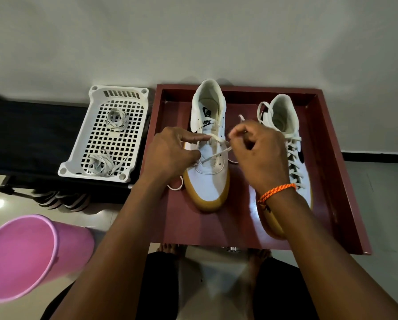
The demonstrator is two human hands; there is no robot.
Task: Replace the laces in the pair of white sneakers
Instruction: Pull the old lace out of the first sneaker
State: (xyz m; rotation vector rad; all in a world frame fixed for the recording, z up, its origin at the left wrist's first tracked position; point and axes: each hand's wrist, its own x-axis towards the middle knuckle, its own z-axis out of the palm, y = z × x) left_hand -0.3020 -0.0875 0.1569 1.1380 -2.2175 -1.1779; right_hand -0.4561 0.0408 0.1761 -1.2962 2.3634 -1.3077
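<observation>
Resting on a maroon tray (327, 172), 2 sneakers (210, 172) face a white wall (193, 38).

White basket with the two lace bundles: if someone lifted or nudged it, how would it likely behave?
The white basket looks like thin perforated plastic, so probably light and fairly rigid. Its low, wide shape suggests sliding rather than tipping. The loose lace bundles would likely shift; thin ends might snag in the holes.

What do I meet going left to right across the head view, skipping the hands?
Pink bucket → black bench → white basket with two lace bundles → tray → left sneaker, partly laced → right sneaker, laced.
</observation>
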